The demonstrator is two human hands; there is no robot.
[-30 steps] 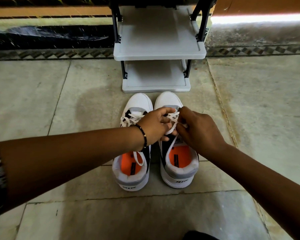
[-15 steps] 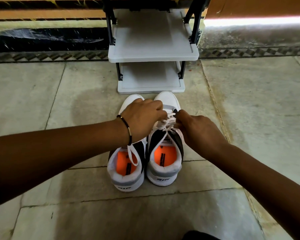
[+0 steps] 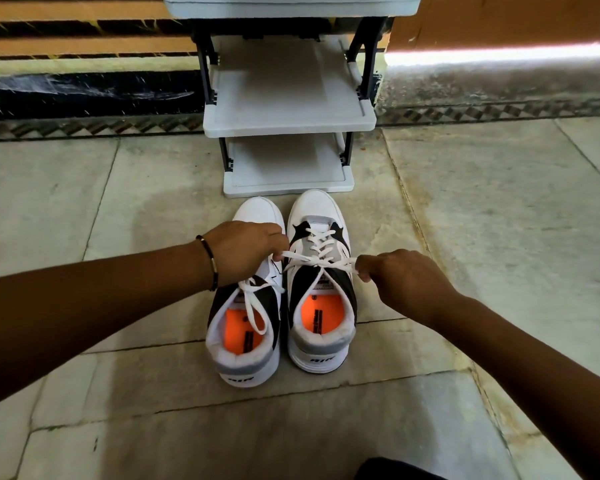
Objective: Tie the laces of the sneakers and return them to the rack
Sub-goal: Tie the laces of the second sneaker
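Two white, grey and black sneakers with orange insoles stand side by side on the floor, toes toward the rack. The right sneaker (image 3: 321, 299) has its white lace (image 3: 321, 261) stretched sideways across the tongue. My left hand (image 3: 246, 249) pinches the lace's left end, hovering over the left sneaker (image 3: 245, 337). My right hand (image 3: 400, 277) pinches the right end, just right of the shoe. The left sneaker's lace (image 3: 253, 306) lies loose into its opening.
A grey shoe rack (image 3: 288, 123) with black posts stands just beyond the sneakers' toes, its lower shelves bare. It backs onto a patterned wall edge. Stone floor tiles (image 3: 499, 220) spread on both sides. A dark shape sits at the bottom edge.
Both hands were bunched together over the right sneaker's lace; now they have pulled apart sideways, drawing the lace ends taut. The view has tilted so the rack looks closer.
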